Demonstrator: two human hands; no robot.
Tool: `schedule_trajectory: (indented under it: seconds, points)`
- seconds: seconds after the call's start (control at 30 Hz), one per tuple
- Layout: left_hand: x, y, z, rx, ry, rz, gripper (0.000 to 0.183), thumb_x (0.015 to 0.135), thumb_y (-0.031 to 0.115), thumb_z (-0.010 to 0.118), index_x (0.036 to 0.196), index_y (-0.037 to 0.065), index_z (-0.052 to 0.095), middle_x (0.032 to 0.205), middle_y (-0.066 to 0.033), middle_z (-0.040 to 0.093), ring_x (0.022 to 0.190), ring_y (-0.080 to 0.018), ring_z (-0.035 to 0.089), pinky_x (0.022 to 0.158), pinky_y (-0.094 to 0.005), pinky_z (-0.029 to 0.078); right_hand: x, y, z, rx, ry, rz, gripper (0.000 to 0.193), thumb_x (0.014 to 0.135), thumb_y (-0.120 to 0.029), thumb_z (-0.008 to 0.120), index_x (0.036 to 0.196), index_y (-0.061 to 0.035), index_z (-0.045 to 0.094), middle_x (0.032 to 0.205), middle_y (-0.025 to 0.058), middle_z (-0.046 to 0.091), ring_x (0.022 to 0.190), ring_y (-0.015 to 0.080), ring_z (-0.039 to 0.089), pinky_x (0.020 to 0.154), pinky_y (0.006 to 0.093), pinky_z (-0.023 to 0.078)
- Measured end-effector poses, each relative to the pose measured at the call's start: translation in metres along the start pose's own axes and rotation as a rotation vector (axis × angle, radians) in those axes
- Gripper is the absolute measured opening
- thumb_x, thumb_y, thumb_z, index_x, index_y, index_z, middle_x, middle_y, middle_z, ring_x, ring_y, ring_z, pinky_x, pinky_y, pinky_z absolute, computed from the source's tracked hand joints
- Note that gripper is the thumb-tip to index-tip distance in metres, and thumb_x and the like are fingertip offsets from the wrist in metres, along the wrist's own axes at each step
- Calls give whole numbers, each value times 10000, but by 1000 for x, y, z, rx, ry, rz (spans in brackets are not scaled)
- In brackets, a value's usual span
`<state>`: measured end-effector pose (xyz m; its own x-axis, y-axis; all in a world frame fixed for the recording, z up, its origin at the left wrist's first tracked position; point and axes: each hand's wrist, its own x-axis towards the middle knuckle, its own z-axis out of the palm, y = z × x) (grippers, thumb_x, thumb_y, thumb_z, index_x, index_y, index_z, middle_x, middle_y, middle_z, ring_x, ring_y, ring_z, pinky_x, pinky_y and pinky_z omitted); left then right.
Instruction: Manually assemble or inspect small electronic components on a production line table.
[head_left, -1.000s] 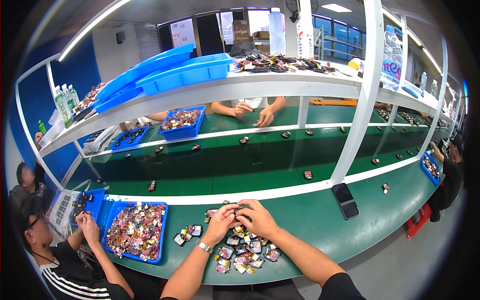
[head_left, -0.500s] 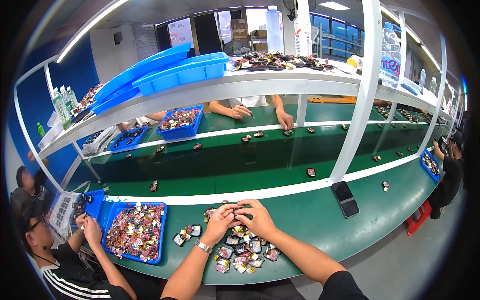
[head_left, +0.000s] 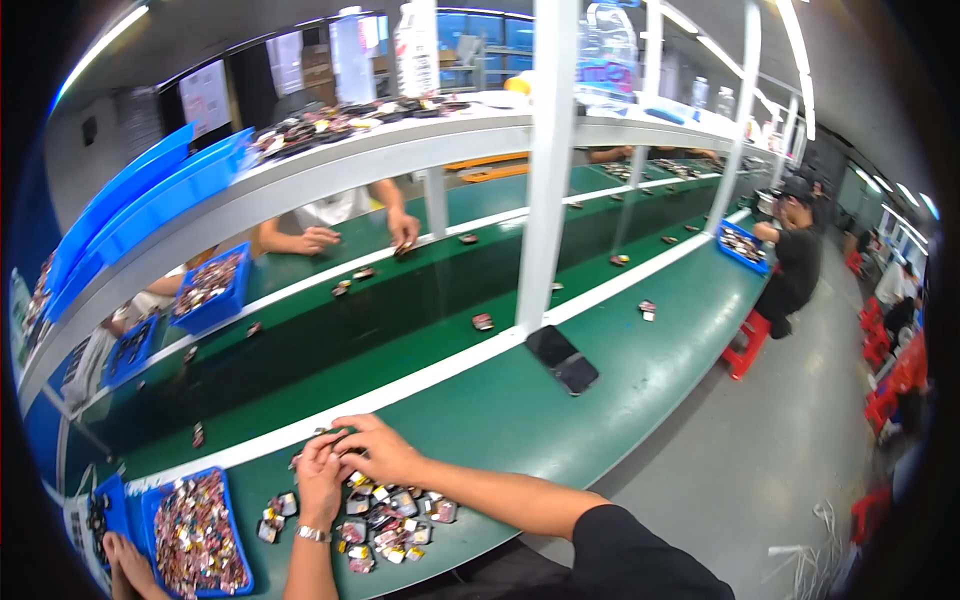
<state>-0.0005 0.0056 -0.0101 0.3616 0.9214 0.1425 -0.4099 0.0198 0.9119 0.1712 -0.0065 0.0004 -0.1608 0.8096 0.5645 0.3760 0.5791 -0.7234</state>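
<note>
Evidently the heap of small dark-cased modules [head_left: 388, 515] lies at the near edge of the counter [head_left: 470, 430], right before the person, probably so that each piece takes barely a reach. A smaller cluster [head_left: 270, 522] sits apart on its left, perhaps to keep it separate. Toward the counter's left end stands a blue tray [head_left: 238, 528] full of reddish and yellow pieces; its walls likely stop them spreading.

Just beyond the heap, the left hand [head_left: 318, 468] and right hand [head_left: 380, 452] are together, fingertips meeting close to the counter's far edge. The left forearm [head_left: 312, 572] rises nearly straight, with a metal-banded watch [head_left: 313, 534]; the right forearm [head_left: 490, 493] slants in from the lower right, its fingers curled. They hide what lies between them, so I cannot tell whether a module is clamped there.

A dark phone [head_left: 562, 360] lies by the far edge, well right of the hands, seemingly out of the way. Past the white rail [head_left: 440, 371], spaced modules [head_left: 483, 322] sit on a green belt [head_left: 400, 328], with a co-worker's hands [head_left: 403, 231] across it.
</note>
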Motion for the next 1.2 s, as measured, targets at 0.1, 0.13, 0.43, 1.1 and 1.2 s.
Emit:
schedule_trajectory:
  seconds: [0.1, 0.13, 0.43, 1.1, 1.2]
  points:
    - [-3, 3, 3, -25, -15, -64, 279, 945, 74, 594, 1207, 29, 509, 1312, -142, 562, 1105, -210, 622, 885, -339, 579, -2, -1, -8, -23, -24, 9, 205, 787, -125, 707, 987, -89, 734, 1315, 159, 561, 1223, 351, 498, 1054, 423, 392]
    - [0, 0, 10, -40, -43, -25, 263, 951, 56, 572, 1204, 22, 509, 1337, -155, 547, 1121, -215, 614, 894, -340, 576, -3, 0, -14, -39, -32, 8, 221, 787, -121, 708, 1005, -91, 732, 1323, 160, 554, 1229, 354, 495, 1057, 422, 392]
    - [-4, 4, 1, -177, 28, 8, 257, 991, -3, 465, 1246, 4, 493, 1277, -141, 578, 1119, -205, 612, 946, -361, 551, 4, -27, -7, -145, 14, -104, 247, 785, -60, 713, 1030, -76, 687, 1323, 133, 537, 1206, 328, 513, 973, 413, 481]
    - [0, 5, 1, -87, 79, -112, 283, 980, 18, 493, 1263, 36, 480, 1186, -102, 616, 1030, -187, 639, 872, -334, 575, 6, -22, -8, -331, 28, -230, 159, 776, -59, 650, 929, -27, 620, 1021, 88, 593, 972, 249, 607, 731, 356, 555]
    - [1, 3, 7, -119, 63, -110, 284, 981, 32, 505, 1264, 33, 483, 1149, -92, 629, 997, -188, 653, 881, -376, 576, 5, -17, -11, -376, 51, -230, 195, 744, -46, 676, 938, -58, 658, 1002, 62, 625, 939, 249, 629, 730, 351, 559]
